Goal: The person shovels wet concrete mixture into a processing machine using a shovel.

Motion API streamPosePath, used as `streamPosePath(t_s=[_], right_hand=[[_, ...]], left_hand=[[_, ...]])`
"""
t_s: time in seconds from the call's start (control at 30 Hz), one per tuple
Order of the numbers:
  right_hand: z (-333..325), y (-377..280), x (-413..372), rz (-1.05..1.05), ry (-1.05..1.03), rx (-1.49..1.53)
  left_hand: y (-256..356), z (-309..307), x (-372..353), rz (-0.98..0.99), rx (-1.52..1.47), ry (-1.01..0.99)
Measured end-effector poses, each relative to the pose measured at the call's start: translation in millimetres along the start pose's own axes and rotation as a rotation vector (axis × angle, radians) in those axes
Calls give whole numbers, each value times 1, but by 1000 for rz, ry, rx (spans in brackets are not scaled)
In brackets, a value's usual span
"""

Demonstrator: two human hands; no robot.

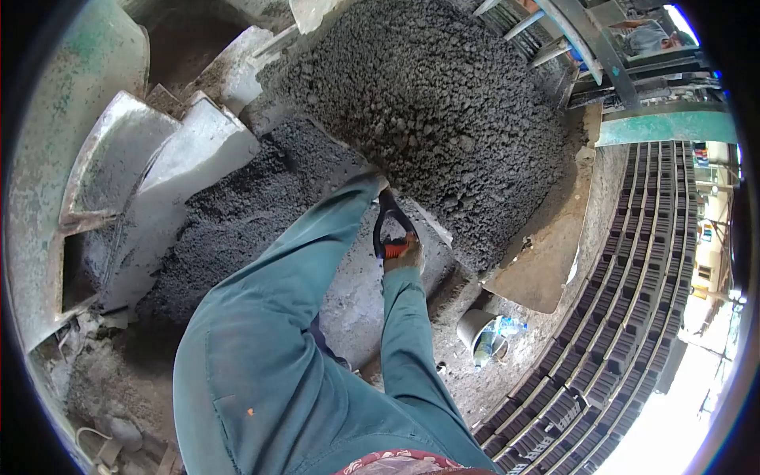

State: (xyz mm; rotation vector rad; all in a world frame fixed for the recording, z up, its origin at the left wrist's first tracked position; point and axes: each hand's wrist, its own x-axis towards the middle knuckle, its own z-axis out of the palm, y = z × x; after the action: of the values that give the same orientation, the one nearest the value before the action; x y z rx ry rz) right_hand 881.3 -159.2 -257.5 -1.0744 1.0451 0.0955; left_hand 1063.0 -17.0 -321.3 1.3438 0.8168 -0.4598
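My right hand is shut on the orange and black D-grip of a shovel, low in front of my teal-clad body. My left arm in its teal sleeve reaches forward along the shovel. My left hand shows only as a small pale patch at the cuff, where the shaft meets the heap, and its grip is hidden. The shovel's shaft and blade are out of sight under the sleeve and the heap. A big heap of coarse grey mix lies just beyond both hands.
A darker, finer mix lies at left beside worn metal blades and a green curved wall. Rows of moulded blocks fill the right. A bucket and a bottle stand near my feet. Another person is at top right.
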Motion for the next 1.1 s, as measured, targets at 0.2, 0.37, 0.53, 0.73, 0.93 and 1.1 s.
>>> streamPosePath(t_s=[0.2,0.37,0.53,0.73,0.93,1.1], right_hand=[[-70,27,-61,282,171,313],[-186,33,-121,273,94,222],[-210,-47,-228,-305,-185,-367],[-323,-47,-231,-913,-456,-1027],[-456,21,-185,179,258,-54],[-459,20,-183,234,742,-247]], left_hand=[[-102,26,-33,-233,302,-7],[-188,34,-136,-350,-167,-172],[-219,7,-190,-518,-615,-340],[-230,-28,-157,-466,-627,84],[-367,42,-160,-666,-772,-126],[-365,120,-224,-963,-677,-41]])
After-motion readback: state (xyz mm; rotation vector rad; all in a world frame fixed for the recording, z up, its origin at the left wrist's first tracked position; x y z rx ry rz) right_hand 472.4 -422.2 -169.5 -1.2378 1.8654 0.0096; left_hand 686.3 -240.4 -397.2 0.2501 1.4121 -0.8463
